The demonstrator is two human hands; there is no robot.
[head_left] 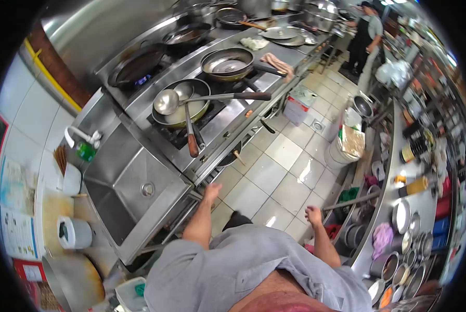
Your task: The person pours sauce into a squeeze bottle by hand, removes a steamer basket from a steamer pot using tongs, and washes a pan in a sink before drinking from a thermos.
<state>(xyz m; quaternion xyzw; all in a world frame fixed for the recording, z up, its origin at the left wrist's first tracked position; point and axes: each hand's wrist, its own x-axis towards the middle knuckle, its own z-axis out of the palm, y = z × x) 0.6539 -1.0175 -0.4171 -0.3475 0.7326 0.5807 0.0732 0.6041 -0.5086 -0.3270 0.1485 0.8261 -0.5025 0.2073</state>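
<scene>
My left hand [211,191] hangs by the front edge of the steel counter, close to the sink corner. It holds nothing, and its fingers look loosely stretched. On the other side, my right hand [313,215] is in the air over the floor near the right-hand shelving, fingers apart and slightly bent. Ahead on the stove, two ladles [166,102] with wooden handle ends rest across a pan [183,118] holding whitish liquid. Behind it sits another frying pan [227,63] with a dark handle. Neither hand touches these.
A steel sink [149,189] with a white faucet [82,136] is at left. Shelving with bowls [401,216] and bottles [417,151] runs along the right. A white bucket [342,151] and a lidded bin [298,106] stand on the tiled floor [282,151]. A person [365,39] stands far back.
</scene>
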